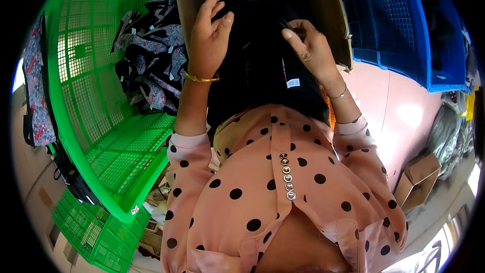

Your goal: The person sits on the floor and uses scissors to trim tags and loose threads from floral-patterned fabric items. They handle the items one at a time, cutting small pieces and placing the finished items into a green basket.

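Head view, left hand (209, 35) spread flat on black garment (262, 65), right hand (308, 45) pinching what seems a small dark tool (289, 25), green basket (96, 121) beside left hand.

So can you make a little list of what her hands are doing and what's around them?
left hand: open, resting on the black fabric
right hand: fingers pinching a small dark tool, too small to identify
on the fabric: small white tag
under the fabric: cardboard box
left side: green basket holding patterned dark cloth pieces
right side: blue basket
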A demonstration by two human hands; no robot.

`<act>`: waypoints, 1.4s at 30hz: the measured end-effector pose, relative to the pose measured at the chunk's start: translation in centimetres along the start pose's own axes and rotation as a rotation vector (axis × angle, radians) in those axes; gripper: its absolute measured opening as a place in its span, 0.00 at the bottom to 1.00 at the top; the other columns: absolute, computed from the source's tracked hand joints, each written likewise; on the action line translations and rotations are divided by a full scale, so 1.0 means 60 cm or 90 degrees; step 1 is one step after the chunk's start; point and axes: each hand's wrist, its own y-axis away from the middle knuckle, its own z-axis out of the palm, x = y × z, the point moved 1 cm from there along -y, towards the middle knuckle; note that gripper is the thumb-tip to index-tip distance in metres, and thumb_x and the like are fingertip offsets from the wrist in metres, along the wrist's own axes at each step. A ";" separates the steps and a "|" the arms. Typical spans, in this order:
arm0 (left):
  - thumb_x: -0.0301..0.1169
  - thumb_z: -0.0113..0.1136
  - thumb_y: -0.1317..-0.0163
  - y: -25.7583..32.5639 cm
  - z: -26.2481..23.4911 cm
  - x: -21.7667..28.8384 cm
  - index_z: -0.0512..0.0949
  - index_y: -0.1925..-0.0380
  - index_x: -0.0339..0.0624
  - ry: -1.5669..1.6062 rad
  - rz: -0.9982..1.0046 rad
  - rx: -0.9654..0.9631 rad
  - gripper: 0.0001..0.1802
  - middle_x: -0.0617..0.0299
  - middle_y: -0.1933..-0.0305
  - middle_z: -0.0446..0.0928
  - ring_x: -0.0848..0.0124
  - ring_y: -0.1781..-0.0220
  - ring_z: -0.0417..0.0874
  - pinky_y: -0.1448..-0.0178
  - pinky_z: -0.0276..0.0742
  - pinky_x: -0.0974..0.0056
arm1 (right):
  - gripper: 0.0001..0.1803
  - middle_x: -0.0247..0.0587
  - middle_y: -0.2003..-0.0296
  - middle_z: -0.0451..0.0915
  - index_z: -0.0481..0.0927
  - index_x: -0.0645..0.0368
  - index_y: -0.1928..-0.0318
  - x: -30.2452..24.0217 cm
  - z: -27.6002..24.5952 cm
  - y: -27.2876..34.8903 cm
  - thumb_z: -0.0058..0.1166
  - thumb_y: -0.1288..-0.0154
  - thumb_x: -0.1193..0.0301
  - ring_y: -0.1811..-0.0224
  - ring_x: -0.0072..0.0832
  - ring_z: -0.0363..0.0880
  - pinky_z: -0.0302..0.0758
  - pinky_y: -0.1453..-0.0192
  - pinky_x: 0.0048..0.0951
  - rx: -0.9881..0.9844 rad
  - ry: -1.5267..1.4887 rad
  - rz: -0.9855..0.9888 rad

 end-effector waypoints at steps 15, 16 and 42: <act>0.27 0.65 0.40 0.121 -0.010 0.025 0.72 0.50 0.39 0.120 -0.101 0.008 0.19 0.57 0.52 0.78 0.72 0.50 0.79 0.47 0.75 0.68 | 0.14 0.17 0.87 0.58 0.69 0.45 0.77 0.042 -0.042 0.002 0.58 0.38 0.75 0.89 0.10 0.49 0.48 0.82 0.17 -0.120 -0.676 0.212; 0.27 0.65 0.40 0.119 -0.002 0.036 0.71 0.46 0.39 0.183 -0.127 -0.030 0.22 0.55 0.49 0.77 0.71 0.47 0.78 0.46 0.75 0.67 | 0.14 0.17 0.87 0.57 0.69 0.45 0.77 0.041 -0.046 0.002 0.58 0.38 0.75 0.88 0.10 0.49 0.47 0.82 0.18 -0.100 -0.681 0.223; 0.37 0.48 0.27 0.074 0.015 0.077 0.71 0.51 0.36 0.393 -0.244 -0.084 0.15 0.53 0.50 0.80 0.68 0.50 0.82 0.42 0.75 0.65 | 0.16 0.19 0.87 0.58 0.70 0.49 0.77 -0.018 -0.056 -0.017 0.51 0.31 0.62 0.88 0.11 0.52 0.53 0.84 0.14 0.122 -0.887 0.336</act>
